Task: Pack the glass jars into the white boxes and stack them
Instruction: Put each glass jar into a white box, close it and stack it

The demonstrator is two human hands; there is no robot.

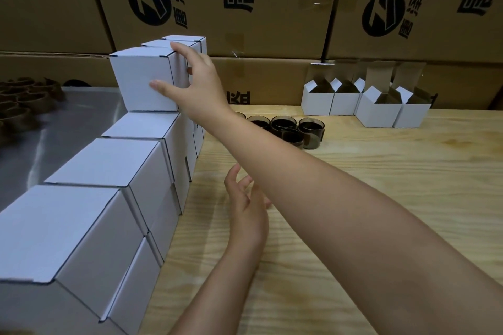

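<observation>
A closed white box [141, 79] sits on top of the stepped stack of closed white boxes [109, 171] along the left. My right hand [193, 79] reaches across and grips this top box, thumb on its front face and fingers over its top right edge. My left hand [246, 204] hovers low over the wooden table with fingers loosely spread and holds nothing. Several dark glass jars [294, 128] stand on the table behind my right forearm, partly hidden by it. Several open white boxes [375, 109] stand at the back right.
The wooden table [381, 171] spreads to the right and front. A shiny metal surface [54, 128] lies left of the stack, with brown cardboard rings [24, 100] on it. Large printed brown cartons [245, 8] form a wall behind.
</observation>
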